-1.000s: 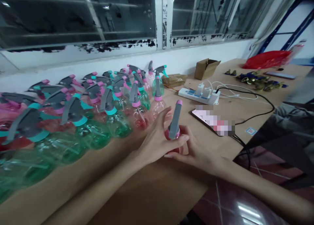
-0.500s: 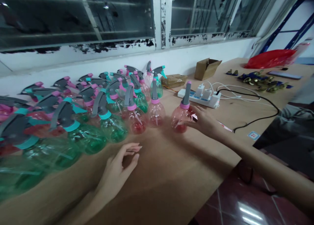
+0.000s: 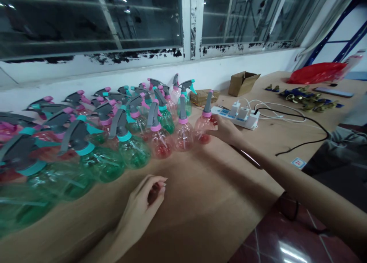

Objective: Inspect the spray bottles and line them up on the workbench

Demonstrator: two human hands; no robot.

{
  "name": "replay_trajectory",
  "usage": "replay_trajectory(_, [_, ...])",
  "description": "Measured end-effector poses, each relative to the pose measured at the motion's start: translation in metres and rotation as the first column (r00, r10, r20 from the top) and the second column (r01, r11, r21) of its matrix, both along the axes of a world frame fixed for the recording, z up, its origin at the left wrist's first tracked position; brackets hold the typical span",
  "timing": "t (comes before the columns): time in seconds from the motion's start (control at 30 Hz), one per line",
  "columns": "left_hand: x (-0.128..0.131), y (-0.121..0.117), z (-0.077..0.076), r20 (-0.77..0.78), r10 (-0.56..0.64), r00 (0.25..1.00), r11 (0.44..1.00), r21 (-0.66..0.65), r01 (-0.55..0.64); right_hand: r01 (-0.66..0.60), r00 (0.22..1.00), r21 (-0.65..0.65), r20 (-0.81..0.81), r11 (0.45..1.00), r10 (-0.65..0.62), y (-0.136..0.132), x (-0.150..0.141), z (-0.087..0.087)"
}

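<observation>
My right hand (image 3: 226,130) is closed round the side of a clear pink spray bottle (image 3: 203,126) with a pink collar and grey trigger head. This bottle stands upright at the right end of the front row, close beside another pink spray bottle (image 3: 184,136). My left hand (image 3: 145,202) hovers over the brown table top, fingers curled in and thumb tip meeting the fingertips, with nothing in them. Nearest to it are a green spray bottle (image 3: 134,151) with a turquoise collar and a pink one (image 3: 161,143). The right fingertips behind the held bottle are partly hidden.
Several more green and pink spray bottles (image 3: 104,161) crowd the left side. A white power strip (image 3: 243,119) with cables lies behind my right hand. Beyond are an open cardboard box (image 3: 239,85), brass-coloured parts (image 3: 311,98) and a red bag (image 3: 315,72). The table edge slants along the right.
My right hand has moved left with the pink spray bottle, bringing it close to the row. The fingers of my left hand have curled in towards the thumb.
</observation>
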State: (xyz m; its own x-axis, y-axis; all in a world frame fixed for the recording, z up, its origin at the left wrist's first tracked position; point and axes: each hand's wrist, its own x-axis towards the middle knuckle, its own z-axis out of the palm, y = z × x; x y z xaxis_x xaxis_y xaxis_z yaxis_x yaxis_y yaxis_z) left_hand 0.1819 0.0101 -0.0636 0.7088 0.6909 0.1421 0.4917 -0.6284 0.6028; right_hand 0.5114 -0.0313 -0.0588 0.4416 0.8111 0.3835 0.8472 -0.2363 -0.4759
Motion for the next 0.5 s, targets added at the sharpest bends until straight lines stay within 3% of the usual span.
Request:
replay_trajectory(0.2, [0.000,-0.003,-0.001,-0.004,-0.060,0.998,0.998,0.002,0.060,0.003,0.999,0.029,0.034,1.000,-0.004,0.003,-0.003,-0.006])
replay_trajectory(0.4, [-0.010,-0.005,-0.005,0.031,-0.045,0.999,0.999,0.004,0.045,0.127,0.974,0.196,0.163,0.972,-0.160,-0.032,-0.050,-0.010])
replay_trajectory(0.5, [-0.015,-0.007,-0.006,0.035,-0.046,0.998,0.999,0.009,0.046,-0.023,0.990,0.087,0.137,0.996,0.011,-0.043,-0.076,-0.015])
